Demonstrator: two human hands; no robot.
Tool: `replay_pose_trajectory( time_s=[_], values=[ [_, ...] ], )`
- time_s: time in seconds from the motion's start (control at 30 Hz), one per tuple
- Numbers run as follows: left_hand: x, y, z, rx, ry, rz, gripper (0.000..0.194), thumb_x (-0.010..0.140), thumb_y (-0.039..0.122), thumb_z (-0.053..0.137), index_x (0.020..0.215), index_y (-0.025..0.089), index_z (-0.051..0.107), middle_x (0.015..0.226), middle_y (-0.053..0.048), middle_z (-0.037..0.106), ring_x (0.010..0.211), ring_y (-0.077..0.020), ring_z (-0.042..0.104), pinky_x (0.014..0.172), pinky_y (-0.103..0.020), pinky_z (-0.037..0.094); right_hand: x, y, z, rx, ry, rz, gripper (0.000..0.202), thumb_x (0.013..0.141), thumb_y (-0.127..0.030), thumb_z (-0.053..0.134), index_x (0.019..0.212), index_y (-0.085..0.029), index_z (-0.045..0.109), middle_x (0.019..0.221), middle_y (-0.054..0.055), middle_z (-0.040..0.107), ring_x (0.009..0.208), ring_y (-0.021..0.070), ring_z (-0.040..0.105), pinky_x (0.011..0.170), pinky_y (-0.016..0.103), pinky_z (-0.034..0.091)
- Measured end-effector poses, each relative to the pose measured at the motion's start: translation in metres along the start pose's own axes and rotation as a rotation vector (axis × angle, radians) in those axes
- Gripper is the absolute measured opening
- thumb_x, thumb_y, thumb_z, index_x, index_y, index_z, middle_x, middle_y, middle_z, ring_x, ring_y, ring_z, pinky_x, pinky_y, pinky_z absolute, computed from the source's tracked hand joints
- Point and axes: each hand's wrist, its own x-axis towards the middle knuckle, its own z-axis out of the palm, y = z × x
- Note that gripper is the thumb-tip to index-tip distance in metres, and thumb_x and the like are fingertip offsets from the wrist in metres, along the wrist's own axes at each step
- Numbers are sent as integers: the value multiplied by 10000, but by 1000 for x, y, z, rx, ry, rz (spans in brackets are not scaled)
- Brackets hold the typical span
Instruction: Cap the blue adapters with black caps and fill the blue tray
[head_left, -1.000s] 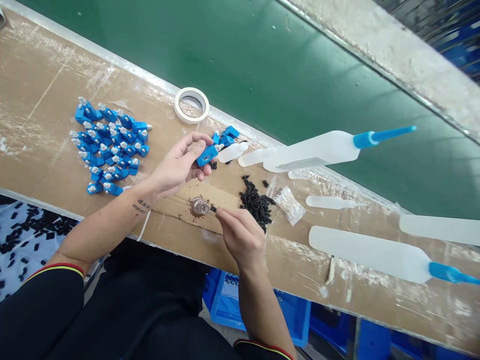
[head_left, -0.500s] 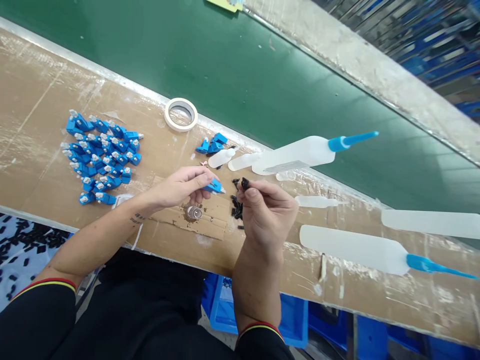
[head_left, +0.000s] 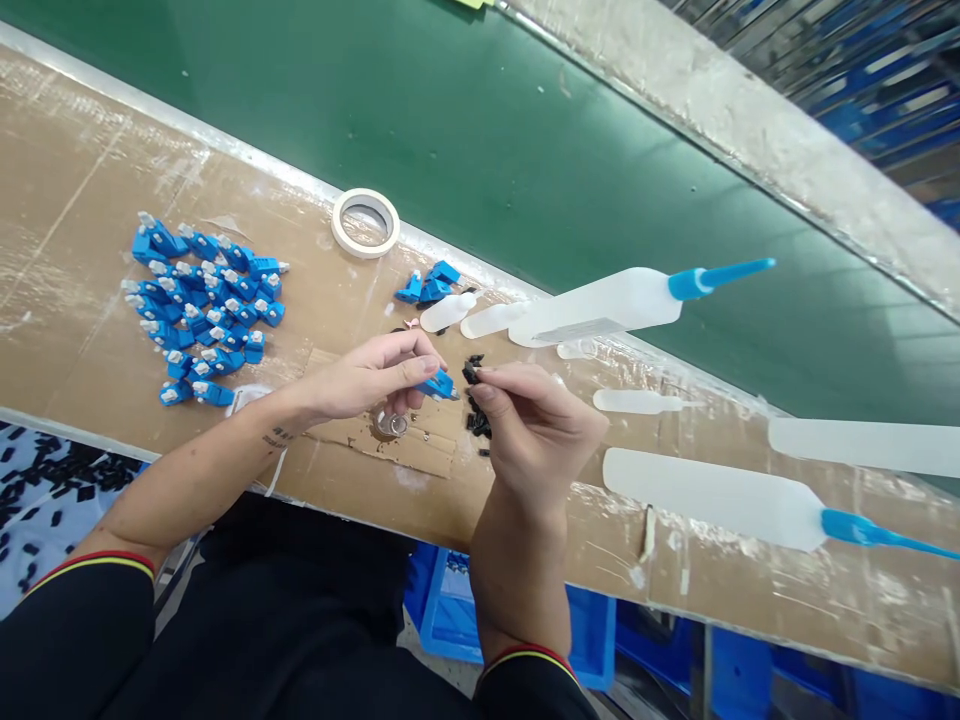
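Your left hand point(head_left: 379, 376) pinches a blue part point(head_left: 436, 384), its tip pointing right. Your right hand point(head_left: 538, 425) grips a small black piece point(head_left: 470, 373) between thumb and fingertips, just beside that tip; a gap shows between them. This looks like a lining-up step. Closing that gap would call for steady hands and matched angles, with the fingertips clear of the tip. Below your left fingers, a small clear cup point(head_left: 393, 425) sits on a cardboard piece point(head_left: 427, 456). Loose black pieces point(head_left: 477, 420) lie near your right fingers. Many blue parts point(head_left: 196, 322) lie left; a tape roll point(head_left: 342, 238) lies on the far side.
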Motion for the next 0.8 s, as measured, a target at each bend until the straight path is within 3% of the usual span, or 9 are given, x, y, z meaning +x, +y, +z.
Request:
replay_pose_trajectory(
  time_s=[0.1, 0.8],
  values=[
    [0, 0, 0, -23, -18, 22, 355, 952, 518, 632, 940, 172, 554, 694, 12, 585, 593, -98, 550, 548, -228, 430, -1, -4, 2, -21, -42, -69, 125, 878, -195, 761, 947, -293, 797, 843, 14, 782, 726, 177, 716, 602, 321, 583],
    [0, 0, -2, 12, -42, 42, 481, 906, 633, 654, 938, 162, 561, 700, 23, 575, 571, -89, 530, 535, -227, 425, 2, -12, 5, -197, -136, -287, 246, 857, -83, 744, 999, -278, 797, 884, 18, 797, 750, 180, 743, 648, 317, 610]
  ],
)
